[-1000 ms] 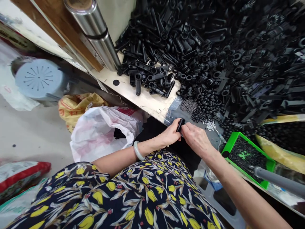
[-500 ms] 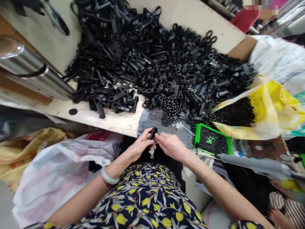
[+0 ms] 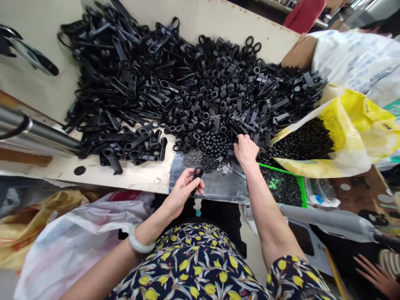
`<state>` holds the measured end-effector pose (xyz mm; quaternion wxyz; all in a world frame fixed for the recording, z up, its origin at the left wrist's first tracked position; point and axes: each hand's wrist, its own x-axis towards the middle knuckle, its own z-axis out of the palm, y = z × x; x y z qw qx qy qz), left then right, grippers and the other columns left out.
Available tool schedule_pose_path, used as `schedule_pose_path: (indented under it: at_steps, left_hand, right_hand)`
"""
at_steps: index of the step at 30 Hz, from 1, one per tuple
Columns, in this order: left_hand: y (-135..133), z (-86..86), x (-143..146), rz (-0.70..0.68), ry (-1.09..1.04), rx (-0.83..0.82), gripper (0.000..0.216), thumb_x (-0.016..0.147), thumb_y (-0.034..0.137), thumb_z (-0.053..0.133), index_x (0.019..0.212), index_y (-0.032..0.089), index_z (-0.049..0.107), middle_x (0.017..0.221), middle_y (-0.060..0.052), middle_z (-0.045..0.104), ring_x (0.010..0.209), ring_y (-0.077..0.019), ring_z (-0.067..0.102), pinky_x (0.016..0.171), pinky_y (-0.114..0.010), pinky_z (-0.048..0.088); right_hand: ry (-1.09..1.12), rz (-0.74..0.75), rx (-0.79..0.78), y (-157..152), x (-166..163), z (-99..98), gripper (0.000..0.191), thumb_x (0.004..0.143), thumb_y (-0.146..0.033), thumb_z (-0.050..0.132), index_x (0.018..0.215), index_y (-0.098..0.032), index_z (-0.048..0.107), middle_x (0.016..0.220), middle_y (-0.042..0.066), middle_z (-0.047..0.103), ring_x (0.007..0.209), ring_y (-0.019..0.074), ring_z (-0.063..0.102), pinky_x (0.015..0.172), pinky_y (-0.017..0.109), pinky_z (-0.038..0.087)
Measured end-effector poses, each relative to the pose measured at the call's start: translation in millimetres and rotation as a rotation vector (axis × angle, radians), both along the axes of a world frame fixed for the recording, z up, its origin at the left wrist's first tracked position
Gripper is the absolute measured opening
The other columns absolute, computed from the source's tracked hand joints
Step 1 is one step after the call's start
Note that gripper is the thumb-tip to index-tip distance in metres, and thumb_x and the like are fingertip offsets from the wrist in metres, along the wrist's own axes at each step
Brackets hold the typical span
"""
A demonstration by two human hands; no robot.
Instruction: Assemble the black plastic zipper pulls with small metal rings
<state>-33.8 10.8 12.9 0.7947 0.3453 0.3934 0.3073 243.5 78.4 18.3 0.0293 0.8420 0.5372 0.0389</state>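
My left hand (image 3: pixel 186 186) is closed around a black plastic part with a ring-shaped end (image 3: pixel 198 171), held just in front of the table edge; the palm hides its lower portion. My right hand (image 3: pixel 246 150) reaches down at the front of the heap of small black plastic parts (image 3: pixel 218 89). Its fingers are curled and their tips are hidden, so I cannot make out what lies in them. Close to that hand are round black beads (image 3: pixel 215 143), small white pins (image 3: pixel 225 168) and tiny grey pieces (image 3: pixel 193 158) on a dark mat (image 3: pixel 215 185).
A green-rimmed tray of tiny black bits (image 3: pixel 302 189) stands right of my right forearm. Behind it lies an open yellow bag (image 3: pixel 353 133) holding black pieces. Longer black handles (image 3: pixel 114 160) are piled at left, beside a metal post (image 3: pixel 40 131). Another person's hand (image 3: pixel 373 275) shows at lower right.
My right hand has left the black part and moved forward and right to the heap. My left hand still holds the part, now alone. The view has shifted slightly.
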Motion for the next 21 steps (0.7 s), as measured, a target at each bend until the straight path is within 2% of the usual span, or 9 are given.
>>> schedule_pose_path:
  at_steps: [5, 8, 11, 13, 16, 18, 20, 21]
  left_hand:
    - [7.1, 3.1, 8.0, 0.010, -0.046, -0.091, 0.040, 0.087, 0.028, 0.071, 0.122, 0.017, 0.053, 0.095, -0.004, 0.075, 0.083, -0.0172, 0.072, 0.090, -0.033, 0.048]
    - [9.9, 6.2, 11.0, 0.027, -0.085, -0.140, 0.041, 0.083, 0.019, 0.066, 0.122, 0.016, 0.054, 0.099, -0.007, 0.077, 0.093, -0.0210, 0.075, 0.099, -0.036, 0.046]
    - [10.3, 7.4, 10.6, 0.044, -0.121, -0.171, 0.042, 0.080, 0.014, 0.064, 0.121, 0.016, 0.055, 0.102, -0.007, 0.078, 0.099, -0.0233, 0.076, 0.105, -0.039, 0.044]
    - [9.9, 6.5, 8.6, 0.062, -0.134, -0.172, 0.042, 0.080, 0.013, 0.062, 0.121, 0.016, 0.055, 0.103, -0.007, 0.078, 0.101, -0.0241, 0.076, 0.108, -0.040, 0.042]
    - [9.2, 3.9, 5.8, 0.095, -0.143, -0.150, 0.042, 0.080, 0.012, 0.061, 0.121, 0.017, 0.056, 0.103, -0.007, 0.078, 0.103, -0.0238, 0.075, 0.112, -0.042, 0.039]
    - [8.3, 2.5, 6.0, 0.115, -0.144, -0.127, 0.043, 0.079, 0.012, 0.062, 0.121, 0.017, 0.056, 0.104, -0.006, 0.077, 0.105, -0.0234, 0.074, 0.114, -0.042, 0.038]
    - [6.6, 2.1, 8.5, 0.134, -0.152, -0.106, 0.046, 0.079, 0.012, 0.063, 0.123, 0.019, 0.054, 0.108, -0.006, 0.076, 0.109, -0.0234, 0.073, 0.115, -0.043, 0.037]
    - [5.3, 2.3, 10.3, 0.145, -0.161, -0.098, 0.047, 0.080, 0.013, 0.063, 0.125, 0.020, 0.053, 0.111, -0.005, 0.075, 0.111, -0.0233, 0.072, 0.115, -0.044, 0.038]
  right_hand:
    - [0.029, 0.006, -0.022, -0.3, 0.3, -3.6, 0.037, 0.099, -0.024, 0.050, 0.134, -0.020, 0.061, 0.125, 0.015, 0.062, 0.099, 0.0266, 0.067, 0.077, 0.033, 0.047]
    - [0.076, 0.035, 0.013, -4.0, 4.4, -7.1, 0.036, 0.097, -0.023, 0.051, 0.130, -0.018, 0.064, 0.126, 0.016, 0.061, 0.099, 0.0271, 0.066, 0.080, 0.034, 0.048]
    - [0.149, 0.082, 0.125, -9.9, 10.0, -8.1, 0.030, 0.093, -0.022, 0.054, 0.121, -0.018, 0.067, 0.122, 0.014, 0.063, 0.099, 0.0273, 0.066, 0.084, 0.037, 0.050]
    - [0.241, 0.106, 0.265, -18.9, 11.0, -4.4, 0.025, 0.091, -0.022, 0.059, 0.114, -0.018, 0.068, 0.111, 0.011, 0.067, 0.095, 0.0264, 0.067, 0.087, 0.039, 0.051]
    - [0.542, 0.074, 0.567, -44.2, -2.4, 7.5, 0.023, 0.090, -0.028, 0.068, 0.111, -0.021, 0.066, 0.092, 0.004, 0.068, 0.080, 0.0222, 0.069, 0.082, 0.039, 0.057]
    - [0.913, 0.014, 0.734, -66.9, -25.1, 15.3, 0.027, 0.088, -0.037, 0.075, 0.109, -0.022, 0.066, 0.088, 0.001, 0.069, 0.071, 0.0196, 0.071, 0.072, 0.037, 0.061]
    - [1.312, -0.062, 0.787, -89.6, -55.8, 18.9, 0.032, 0.084, -0.041, 0.083, 0.103, -0.022, 0.066, 0.086, 0.001, 0.071, 0.071, 0.0193, 0.075, 0.071, 0.036, 0.064]
    - [1.478, -0.115, 0.762, -99.6, -72.1, 18.6, 0.034, 0.082, -0.042, 0.085, 0.100, -0.021, 0.066, 0.083, 0.001, 0.074, 0.071, 0.0196, 0.076, 0.070, 0.035, 0.065]
